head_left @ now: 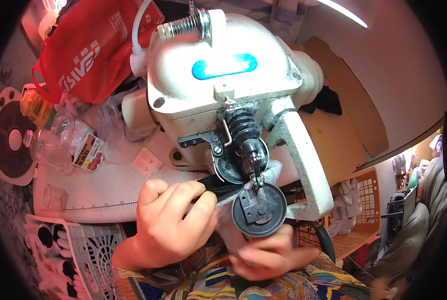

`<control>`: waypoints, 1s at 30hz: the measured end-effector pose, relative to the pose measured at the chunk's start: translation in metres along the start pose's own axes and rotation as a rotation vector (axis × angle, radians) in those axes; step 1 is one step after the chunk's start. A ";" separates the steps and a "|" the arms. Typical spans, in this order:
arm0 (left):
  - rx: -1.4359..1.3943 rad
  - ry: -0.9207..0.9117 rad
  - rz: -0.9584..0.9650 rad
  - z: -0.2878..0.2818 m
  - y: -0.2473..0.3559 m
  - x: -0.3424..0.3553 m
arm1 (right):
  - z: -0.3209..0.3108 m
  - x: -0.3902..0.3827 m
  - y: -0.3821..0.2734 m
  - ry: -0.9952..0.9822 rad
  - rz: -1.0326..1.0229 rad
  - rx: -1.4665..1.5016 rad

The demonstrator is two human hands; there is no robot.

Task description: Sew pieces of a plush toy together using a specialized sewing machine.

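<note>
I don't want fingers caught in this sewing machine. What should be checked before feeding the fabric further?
1. Left hand pinching the fabric's black edge: ok.
2. Left fingertips apart from the black feed wheel: not ok, very close.
3. Right hand below the wheel, out of the needle area: ok.
4. Fabric seated between the wheels: cannot tell, hidden.
5. Thread run from the spring: cannot tell.
</note>
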State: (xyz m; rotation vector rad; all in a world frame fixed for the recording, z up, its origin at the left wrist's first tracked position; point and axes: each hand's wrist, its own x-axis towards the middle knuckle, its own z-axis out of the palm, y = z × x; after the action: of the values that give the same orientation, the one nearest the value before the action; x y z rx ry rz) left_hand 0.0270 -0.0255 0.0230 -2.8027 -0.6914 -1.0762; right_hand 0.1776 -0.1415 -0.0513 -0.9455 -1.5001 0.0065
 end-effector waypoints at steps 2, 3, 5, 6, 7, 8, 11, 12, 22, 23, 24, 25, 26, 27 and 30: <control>-0.178 -0.166 -0.002 -0.018 -0.003 0.003 | 0.005 -0.009 0.002 -0.167 0.172 -0.057; -0.280 -0.244 0.009 -0.024 -0.007 0.006 | 0.010 -0.027 0.010 -0.183 0.241 -0.058; -0.488 -0.244 0.070 -0.022 -0.019 0.006 | 0.014 -0.042 0.021 -0.194 0.312 -0.051; -0.537 -0.239 0.094 -0.017 -0.026 0.003 | 0.013 -0.044 0.024 -0.191 0.313 -0.039; -0.578 -0.233 0.107 -0.014 -0.029 0.000 | 0.012 -0.044 0.025 -0.194 0.311 -0.017; -0.552 -0.188 0.066 -0.014 -0.030 -0.003 | 0.010 -0.036 0.025 -0.209 0.246 -0.044; -0.334 -0.022 0.032 -0.006 -0.031 -0.013 | 0.010 -0.030 0.025 -0.199 0.196 -0.100; -0.290 -0.007 0.041 -0.007 -0.031 -0.013 | 0.010 -0.028 0.025 -0.199 0.181 -0.117; -0.064 0.135 0.229 0.005 -0.029 -0.015 | 0.006 -0.027 0.022 -0.232 0.216 -0.111; -0.044 0.138 0.249 0.006 -0.027 -0.014 | 0.005 -0.027 0.021 -0.229 0.237 -0.106; -0.024 0.140 0.270 0.007 -0.024 -0.012 | 0.003 -0.028 0.021 -0.218 0.310 -0.082; -0.002 0.146 0.278 0.009 -0.022 -0.010 | 0.001 -0.028 0.020 -0.208 0.381 -0.058; 0.021 0.152 0.285 0.010 -0.018 -0.008 | 0.000 -0.028 0.019 -0.198 0.453 -0.034; 0.043 0.159 0.292 0.011 -0.015 -0.006 | -0.001 -0.027 0.019 -0.194 0.442 -0.069; -0.016 0.116 0.169 0.010 -0.003 -0.002 | -0.005 -0.032 0.026 -0.200 0.447 -0.128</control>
State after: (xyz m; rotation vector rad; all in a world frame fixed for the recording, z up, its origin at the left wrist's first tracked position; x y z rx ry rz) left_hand 0.0303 -0.0219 0.0137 -2.7253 -0.4276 -1.2048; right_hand 0.1911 -0.1443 -0.0902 -1.4016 -1.4534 0.3402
